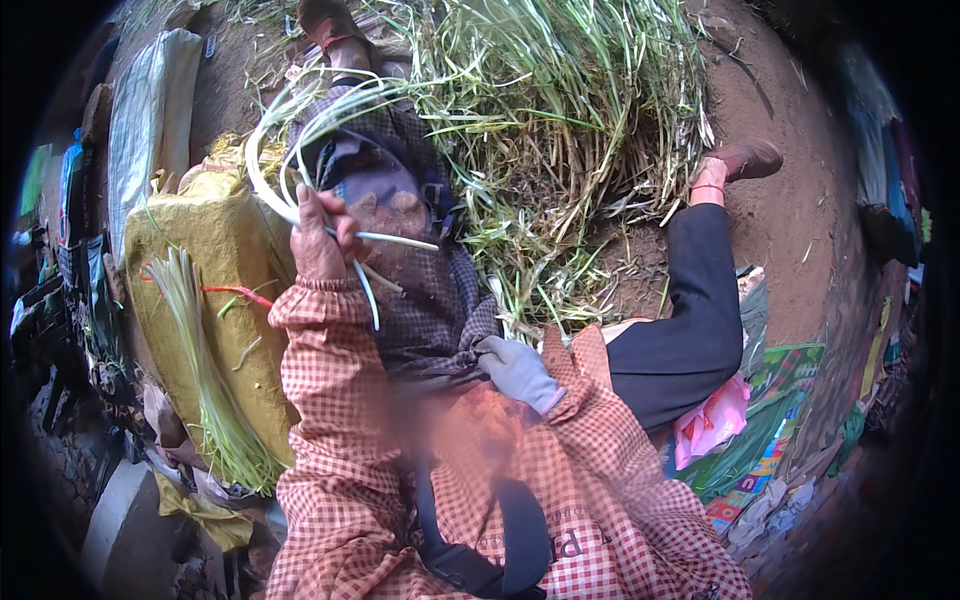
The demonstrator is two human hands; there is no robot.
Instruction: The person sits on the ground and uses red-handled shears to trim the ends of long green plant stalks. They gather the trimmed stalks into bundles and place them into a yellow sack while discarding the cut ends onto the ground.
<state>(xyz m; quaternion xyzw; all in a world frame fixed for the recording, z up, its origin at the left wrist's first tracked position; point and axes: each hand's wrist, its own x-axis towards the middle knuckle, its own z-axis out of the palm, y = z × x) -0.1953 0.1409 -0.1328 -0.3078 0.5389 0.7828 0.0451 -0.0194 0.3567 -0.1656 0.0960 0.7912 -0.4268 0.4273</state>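
Note:
My left hand (324, 232), bare, is raised over my left thigh and grips several long pale-green stalks (270, 180), which look like garlic scapes. They loop up and over in a wide curve, and their cut ends stick out to the right below the fingers. My right hand (517, 371), in a grey glove, lies at my lap against the bunched dark checked cloth (469, 322); its fingertips are partly hidden, so whether it grips the cloth is unclear. Beyond it, a large heap of green stalks and dry roots (555, 127) spreads between my legs.
To the left, a tied bundle of stalks (199, 367) lies on a yellow woven sack (217, 247), with a red tie (238, 291) beside it. A pale woven sack (154, 127) stands farther back. Pink plastic (712, 420) and a green printed sheet (772, 427) lie at right on bare soil.

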